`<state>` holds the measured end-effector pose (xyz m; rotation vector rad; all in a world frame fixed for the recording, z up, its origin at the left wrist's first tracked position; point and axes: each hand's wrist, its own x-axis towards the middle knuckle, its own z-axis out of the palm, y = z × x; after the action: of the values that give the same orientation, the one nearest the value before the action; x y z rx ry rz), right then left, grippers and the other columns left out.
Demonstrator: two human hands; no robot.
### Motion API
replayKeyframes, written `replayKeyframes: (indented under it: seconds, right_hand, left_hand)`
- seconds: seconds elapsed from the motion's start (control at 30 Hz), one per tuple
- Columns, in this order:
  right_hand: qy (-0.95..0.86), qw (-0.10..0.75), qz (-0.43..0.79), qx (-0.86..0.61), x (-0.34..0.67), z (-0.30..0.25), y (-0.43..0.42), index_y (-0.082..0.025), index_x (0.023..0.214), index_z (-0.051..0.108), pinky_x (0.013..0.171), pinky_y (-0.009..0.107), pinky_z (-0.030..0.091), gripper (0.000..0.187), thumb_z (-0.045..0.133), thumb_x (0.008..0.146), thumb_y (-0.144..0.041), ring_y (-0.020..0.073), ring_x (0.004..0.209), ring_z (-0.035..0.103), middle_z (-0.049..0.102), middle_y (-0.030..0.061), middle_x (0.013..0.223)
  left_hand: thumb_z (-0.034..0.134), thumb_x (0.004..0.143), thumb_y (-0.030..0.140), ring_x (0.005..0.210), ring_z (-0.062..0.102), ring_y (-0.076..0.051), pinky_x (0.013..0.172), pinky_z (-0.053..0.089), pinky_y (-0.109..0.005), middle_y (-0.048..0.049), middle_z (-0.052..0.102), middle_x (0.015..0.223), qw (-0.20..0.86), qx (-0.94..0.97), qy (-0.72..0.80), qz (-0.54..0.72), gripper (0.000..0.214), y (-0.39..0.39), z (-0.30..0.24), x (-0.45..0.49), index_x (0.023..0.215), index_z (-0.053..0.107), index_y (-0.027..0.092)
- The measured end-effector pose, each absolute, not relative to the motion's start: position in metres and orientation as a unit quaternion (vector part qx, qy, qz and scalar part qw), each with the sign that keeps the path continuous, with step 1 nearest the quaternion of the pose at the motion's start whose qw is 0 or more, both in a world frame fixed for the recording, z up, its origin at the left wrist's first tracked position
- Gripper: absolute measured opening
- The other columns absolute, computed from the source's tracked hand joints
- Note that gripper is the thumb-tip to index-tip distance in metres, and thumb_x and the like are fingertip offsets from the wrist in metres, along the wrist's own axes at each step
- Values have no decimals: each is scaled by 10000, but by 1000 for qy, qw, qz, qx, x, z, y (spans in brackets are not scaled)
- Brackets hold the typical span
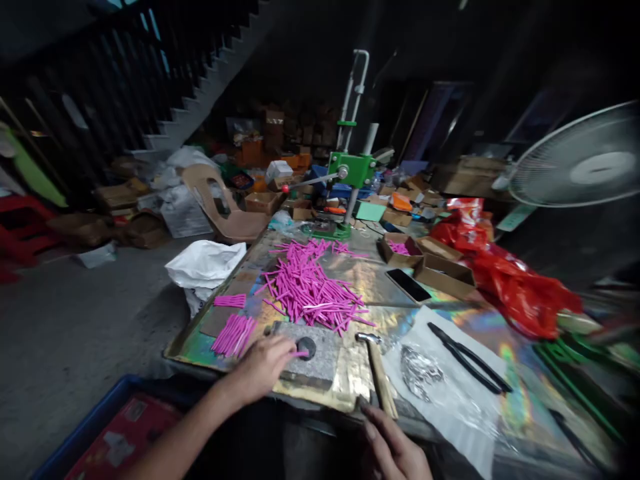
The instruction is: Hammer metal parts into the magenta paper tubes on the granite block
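Note:
My left hand (pixel 267 363) is closed on a thin pink stick (pixel 301 354), its end lying over a round dark disc (pixel 307 347) set on a grey stone block (pixel 327 360). My right hand (pixel 395 443) is at the table's front edge, fingers stretched out and partly cut off by the frame; a dark spot at the fingertip is unclear. Just beyond those fingers lies a hammer (pixel 381 377) with a wooden handle. Behind the block spreads a big heap of pink sticks (pixel 313 287). To its left are a neat bundle of pink sticks (pixel 234 335) and a smaller row (pixel 230 301).
Black-handled pliers (pixel 470 357) and a clear plastic bag (pixel 423 373) rest on white sheeting at right. Behind are a phone (pixel 409 285), cardboard boxes (pixel 445 275) and a green lever press (pixel 353 170). A red bag (pixel 520 290) and a fan (pixel 580 160) stand right.

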<state>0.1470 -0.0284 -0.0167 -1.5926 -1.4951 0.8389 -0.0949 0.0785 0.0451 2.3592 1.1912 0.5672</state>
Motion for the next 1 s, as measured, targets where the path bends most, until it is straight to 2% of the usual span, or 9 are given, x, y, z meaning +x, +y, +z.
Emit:
replayKeyframes:
  seconds: [0.1, 0.17, 0.3, 0.47, 0.57, 0.7, 0.8, 0.87, 1.0]
  right_hand:
    - [-606, 420, 309, -600, 131, 0, -29, -179, 1014, 630, 790, 286, 480, 333, 479, 803, -388, 238, 922, 610, 666, 106, 1000]
    - [-645, 413, 299, -570, 123, 5, -29, -192, 902, 639, 690, 259, 488, 272, 432, 834, -355, 196, 761, 626, 680, 85, 846]
    - [-652, 405, 294, -569, 123, 5, -33, -188, 626, 545, 512, 202, 398, 341, 377, 858, -371, 119, 530, 498, 541, 1, 575]
    - [-483, 496, 433, -577, 127, 1, -36, -198, 597, 418, 412, 190, 303, 388, 443, 783, -537, 85, 421, 368, 369, -64, 477]
    - [-383, 538, 529, -533, 119, -4, -36, -207, 617, 391, 329, 174, 215, 429, 477, 717, -615, 56, 312, 287, 355, -90, 413]
    - [-373, 537, 561, -508, 115, -9, -36, -207, 601, 383, 310, 172, 223, 463, 454, 693, -655, 52, 291, 300, 420, -65, 432]
    - [-443, 482, 421, -628, 142, -9, -31, -201, 617, 417, 361, 196, 316, 419, 377, 756, -594, 86, 356, 376, 412, -56, 457]
    - [-478, 437, 269, -713, 176, -8, -23, -186, 664, 476, 500, 235, 408, 361, 338, 798, -491, 136, 513, 492, 487, -15, 551]
    - [-478, 376, 173, -774, 248, -14, 6, -163, 733, 543, 697, 310, 399, 207, 392, 787, -294, 203, 735, 534, 568, 51, 730]
  left_hand:
    - [430, 828, 222, 700, 549, -150, 638, 395, -209, -5, 613, 715, 355, 816, 394, 230, 213, 39, 38, -69, 751, 628, 223]
    - [455, 815, 255, 658, 535, -147, 618, 400, -211, -2, 603, 675, 420, 787, 388, 232, 209, 21, 28, -56, 699, 624, 219]
    - [553, 745, 380, 560, 494, -128, 531, 400, -208, 5, 564, 595, 567, 682, 380, 262, 194, 10, 12, -43, 730, 622, 200]
    - [709, 583, 449, 595, 546, -129, 547, 441, -212, -24, 616, 683, 729, 502, 367, 284, 356, 11, 20, -34, 823, 639, 196]
    - [746, 540, 427, 559, 552, -126, 535, 453, -215, -19, 623, 614, 740, 462, 375, 314, 330, 7, 20, -19, 745, 657, 185]
    - [728, 527, 484, 454, 508, -105, 486, 446, -216, 6, 595, 489, 689, 445, 421, 387, 342, 2, 8, 2, 654, 669, 172]
    - [723, 509, 506, 427, 493, -110, 425, 429, -215, 14, 577, 465, 647, 445, 461, 412, 364, 2, 3, 5, 630, 661, 169]
    - [714, 514, 515, 409, 478, -105, 401, 420, -212, 19, 567, 463, 623, 446, 479, 429, 369, 5, 2, 2, 629, 656, 169]
    - [722, 498, 515, 395, 482, -107, 355, 406, -204, 4, 587, 483, 610, 437, 494, 439, 386, 8, 0, -2, 625, 657, 155]
